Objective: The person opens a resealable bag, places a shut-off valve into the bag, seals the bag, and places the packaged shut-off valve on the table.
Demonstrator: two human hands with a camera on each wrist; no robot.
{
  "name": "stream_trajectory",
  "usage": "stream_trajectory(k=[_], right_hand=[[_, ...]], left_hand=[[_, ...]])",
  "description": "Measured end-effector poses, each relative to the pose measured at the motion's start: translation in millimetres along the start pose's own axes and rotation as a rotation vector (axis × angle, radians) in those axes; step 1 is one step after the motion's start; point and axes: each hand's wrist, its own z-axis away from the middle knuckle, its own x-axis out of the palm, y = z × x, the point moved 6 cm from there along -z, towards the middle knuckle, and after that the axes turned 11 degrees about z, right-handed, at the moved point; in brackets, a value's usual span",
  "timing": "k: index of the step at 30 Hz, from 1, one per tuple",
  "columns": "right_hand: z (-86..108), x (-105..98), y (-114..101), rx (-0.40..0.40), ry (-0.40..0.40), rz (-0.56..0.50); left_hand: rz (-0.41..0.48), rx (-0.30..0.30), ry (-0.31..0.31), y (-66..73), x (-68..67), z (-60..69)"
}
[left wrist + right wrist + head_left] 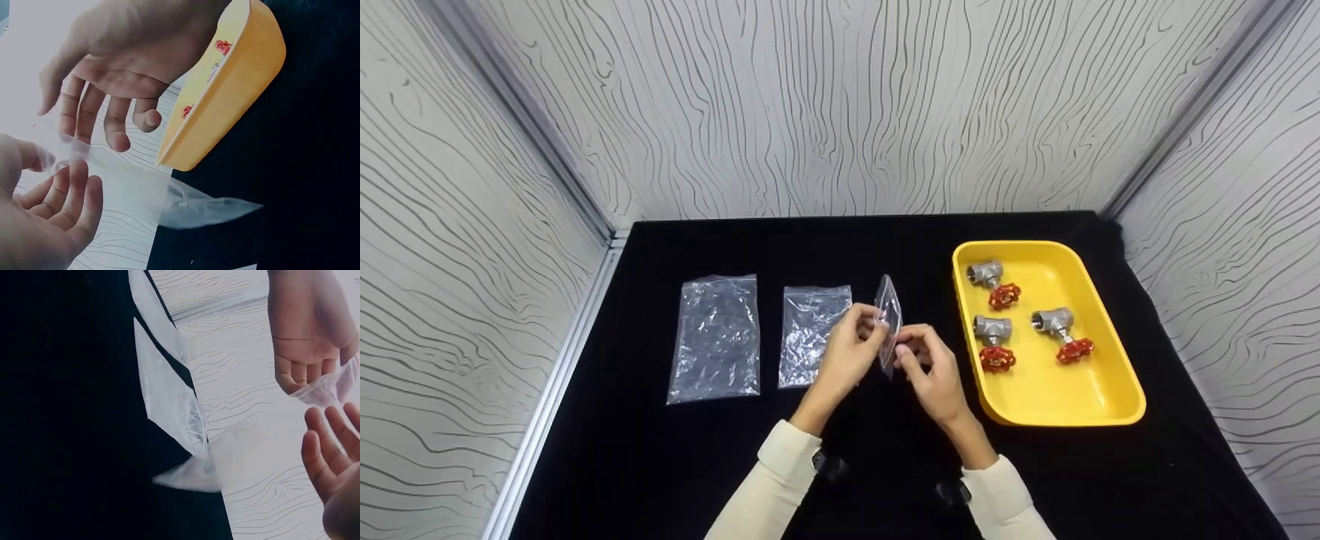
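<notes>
A clear plastic zip bag (pixel 889 300) stands roughly on edge above the black cloth, between my two hands. In the left wrist view the lower end of this bag (pixel 202 211) hangs down to a pointed corner. My left hand (pixel 851 345) pinches its side between thumb and fingers. From the opposite side, my right hand (pixel 936 375) grips the bag's edge near thumb and index finger, its other fingers loosely bent. Both hands meet at the bag's upper end in the wrist views. No contents are visible inside it.
A smaller clear bag (pixel 810 337) and a larger clear bag (pixel 716 337) lie flat to the left. To the right, a yellow tray (pixel 1080 401) holds three metal valves with red handwheels, one valve (pixel 1063 334) apart from the others. Wood-patterned panels (pixel 840 112) surround the table.
</notes>
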Motion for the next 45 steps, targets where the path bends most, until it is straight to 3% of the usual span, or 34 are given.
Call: stream_trajectory(k=[6,16,32,38,45], right_hand=[[-12.1,-3,-1,0.049,-0.009,0.078],[-23.0,-4,0,0.214,-0.031,0.093],[-24.7,-2,1,0.18,-0.011,0.105],[-24.3,-2,5,0.225,-0.017,0.115],[-24.1,-3,8,0.262,-0.029,0.137]], left_hand=[[0.036,0.015,-0.036,3.0,1.9,0.2],[-0.132,0.107,-0.067,18.7,1.8,4.1],[-0.282,0.173,-0.012,21.1,-5.4,4.5],[-0.42,0.218,0.057,21.6,-10.8,4.9],[-0.469,0.259,0.09,22.7,-15.5,5.1]])
